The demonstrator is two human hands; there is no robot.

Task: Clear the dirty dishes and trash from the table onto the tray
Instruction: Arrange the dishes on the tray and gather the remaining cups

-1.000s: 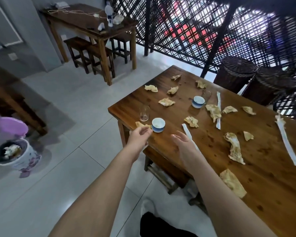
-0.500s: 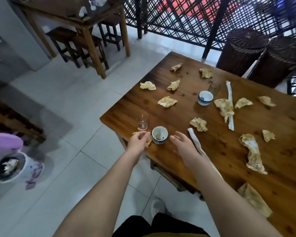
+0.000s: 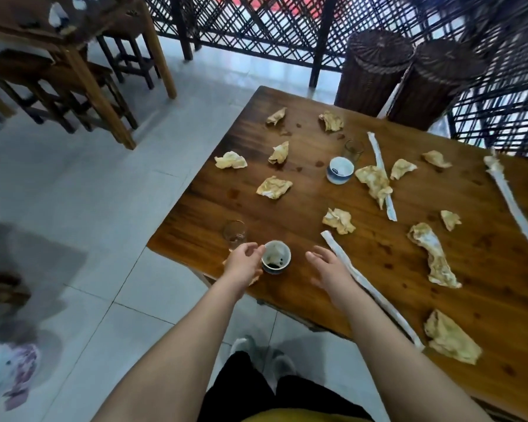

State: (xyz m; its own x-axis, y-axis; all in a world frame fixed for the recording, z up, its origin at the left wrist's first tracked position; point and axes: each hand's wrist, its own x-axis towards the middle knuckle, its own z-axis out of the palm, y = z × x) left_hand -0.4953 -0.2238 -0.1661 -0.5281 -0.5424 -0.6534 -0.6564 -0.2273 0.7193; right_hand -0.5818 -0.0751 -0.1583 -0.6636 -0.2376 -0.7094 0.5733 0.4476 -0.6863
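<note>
Closer than a moment ago, the person now leans right over the corner of the wooden surface (image 3: 302, 205). Their left hand (image 3: 244, 264) has slid from the surface's edge across to the near cup (image 3: 276, 257). This suggests the clearing starts with the dishes, this cup first. Nothing has been lifted yet, and no tray is in view, so where the cup will go cannot be told.

Both bare forearms reach forward from the bottom of the view. The left hand has its fingers curled, with the tips against the cup's left rim. Whether they actually pinch it cannot be told. The right hand (image 3: 326, 268) is spread and relaxed, palm turned inward. It hovers just right of the cup without touching it, as if ready to steady it.

The near cup stands upright by the surface's front corner, with dark dregs inside. Just behind the left hand stands a small clear glass (image 3: 234, 234). Farther back, well apart from these, sit a second blue-and-white cup (image 3: 340, 169) and another glass (image 3: 353, 149), close together. Long white paper sleeves (image 3: 363, 281) and many crumpled yellowish napkins (image 3: 273, 187) lie scattered across the rest of the surface, all yet to be gathered.
</note>
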